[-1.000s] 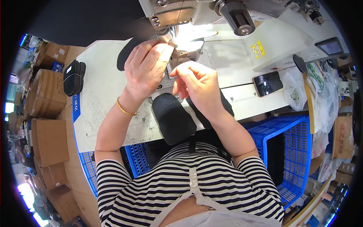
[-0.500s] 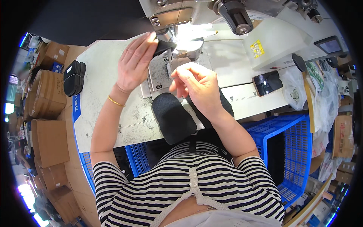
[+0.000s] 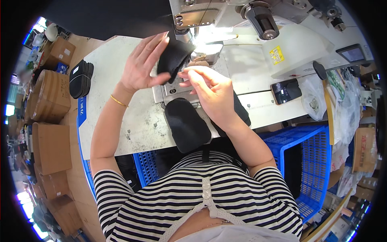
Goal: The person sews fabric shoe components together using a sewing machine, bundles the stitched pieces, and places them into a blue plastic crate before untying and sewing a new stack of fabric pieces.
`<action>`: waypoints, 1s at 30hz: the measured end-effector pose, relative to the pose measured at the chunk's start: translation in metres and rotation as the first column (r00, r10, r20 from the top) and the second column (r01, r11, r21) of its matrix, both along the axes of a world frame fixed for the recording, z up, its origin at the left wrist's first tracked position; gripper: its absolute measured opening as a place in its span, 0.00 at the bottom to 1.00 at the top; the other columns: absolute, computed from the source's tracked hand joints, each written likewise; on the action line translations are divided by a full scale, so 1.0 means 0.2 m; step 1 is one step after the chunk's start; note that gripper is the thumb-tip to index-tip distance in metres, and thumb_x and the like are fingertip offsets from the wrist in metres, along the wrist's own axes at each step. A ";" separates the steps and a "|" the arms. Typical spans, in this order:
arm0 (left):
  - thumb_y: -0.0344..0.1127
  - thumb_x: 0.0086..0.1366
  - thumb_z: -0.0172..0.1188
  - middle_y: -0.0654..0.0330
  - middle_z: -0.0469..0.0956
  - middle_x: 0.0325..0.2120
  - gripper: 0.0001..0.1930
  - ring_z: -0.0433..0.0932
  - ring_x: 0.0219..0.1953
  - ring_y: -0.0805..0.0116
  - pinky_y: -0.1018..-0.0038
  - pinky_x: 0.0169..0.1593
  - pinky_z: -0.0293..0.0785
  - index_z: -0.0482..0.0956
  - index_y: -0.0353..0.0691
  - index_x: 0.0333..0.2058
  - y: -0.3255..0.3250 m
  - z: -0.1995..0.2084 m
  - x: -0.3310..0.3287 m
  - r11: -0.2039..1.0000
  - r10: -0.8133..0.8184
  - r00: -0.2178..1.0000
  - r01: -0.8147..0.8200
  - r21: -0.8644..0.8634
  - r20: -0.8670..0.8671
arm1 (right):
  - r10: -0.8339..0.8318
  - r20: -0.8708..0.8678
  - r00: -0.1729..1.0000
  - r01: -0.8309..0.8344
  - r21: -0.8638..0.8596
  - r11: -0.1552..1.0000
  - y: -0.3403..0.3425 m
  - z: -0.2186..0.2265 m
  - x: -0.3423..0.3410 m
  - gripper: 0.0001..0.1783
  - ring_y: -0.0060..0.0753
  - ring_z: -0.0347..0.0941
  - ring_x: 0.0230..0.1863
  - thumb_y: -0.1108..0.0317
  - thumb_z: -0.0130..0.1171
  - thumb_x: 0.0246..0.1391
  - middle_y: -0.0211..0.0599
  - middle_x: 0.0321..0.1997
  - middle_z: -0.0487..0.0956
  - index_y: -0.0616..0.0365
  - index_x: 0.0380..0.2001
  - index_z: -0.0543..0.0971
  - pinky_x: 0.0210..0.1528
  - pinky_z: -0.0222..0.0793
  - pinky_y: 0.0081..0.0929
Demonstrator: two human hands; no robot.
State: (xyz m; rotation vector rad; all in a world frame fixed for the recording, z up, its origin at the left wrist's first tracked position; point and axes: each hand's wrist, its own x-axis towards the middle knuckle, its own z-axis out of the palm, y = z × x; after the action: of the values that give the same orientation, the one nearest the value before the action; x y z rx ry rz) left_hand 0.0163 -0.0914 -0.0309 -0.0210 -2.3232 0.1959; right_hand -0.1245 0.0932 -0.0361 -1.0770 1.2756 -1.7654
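A small black fabric piece [image 3: 172, 59] stands tilted under the lit head of a sewing machine [image 3: 207, 17]. Beside its left edge is my left hand [image 3: 141, 66], fingers stretched out and the thumb spread toward the fabric's lower end. My right hand [image 3: 212, 90] is closed in a pinch near the lower right of that fabric. Whether its fingertips hold the fabric's edge or a thread is too small to tell. Two rounded black pads lie at the table's front edge: one pad [image 3: 186, 126] shows whole, the other pad [image 3: 242, 109] is partly under my right wrist.
A banded stack of black pieces [image 3: 82, 79] sits on the left of the white table [image 3: 109, 139]. At right lie a phone [image 3: 286, 91] and a clear plastic bag [image 3: 313, 99]. Below stands a blue crate [image 3: 320, 161]. Cartons [image 3: 51, 147] line the floor at left.
The black fabric has come further into sight beside the machine's foot. My left hand's thumb has spread out from the fingers. My right hand remains pinched near the same place.
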 end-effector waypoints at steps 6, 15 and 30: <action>0.48 0.62 0.58 0.48 0.68 0.61 0.34 0.67 0.63 0.50 0.57 0.64 0.66 0.65 0.31 0.60 -0.04 -0.06 0.01 0.997 0.029 0.992 -0.019 -0.080 0.119 | 0.003 -0.001 1.000 -0.003 -0.008 1.000 0.00 -0.02 -0.01 0.11 0.24 0.81 0.38 0.73 0.55 0.62 0.40 0.36 0.84 0.71 0.41 0.80 0.42 0.78 0.21; 0.37 0.60 0.58 0.51 0.70 0.60 0.29 0.70 0.60 0.52 0.58 0.63 0.68 0.66 0.31 0.59 -0.07 -0.05 -0.02 0.992 0.042 0.997 -0.034 -0.118 0.067 | 0.034 -0.044 0.998 -0.033 0.013 0.999 0.02 -0.05 -0.01 0.12 0.24 0.81 0.38 0.71 0.52 0.64 0.40 0.40 0.84 0.68 0.44 0.79 0.39 0.76 0.19; 0.27 0.47 0.61 0.57 0.82 0.34 0.19 0.80 0.28 0.68 0.76 0.30 0.75 0.81 0.33 0.42 0.14 0.14 0.07 0.953 -0.033 0.997 0.012 -0.304 -0.064 | -0.046 -0.012 0.999 0.045 -0.039 0.998 0.01 -0.05 0.03 0.11 0.20 0.79 0.33 0.72 0.56 0.61 0.38 0.33 0.84 0.70 0.41 0.80 0.35 0.75 0.18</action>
State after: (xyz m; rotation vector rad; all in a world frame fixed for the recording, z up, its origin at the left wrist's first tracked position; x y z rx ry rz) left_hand 0.0298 -0.0636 -0.0030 -0.1914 -2.2036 0.5326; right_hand -0.1189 0.0944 -0.0454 -1.0905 1.2885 -1.8262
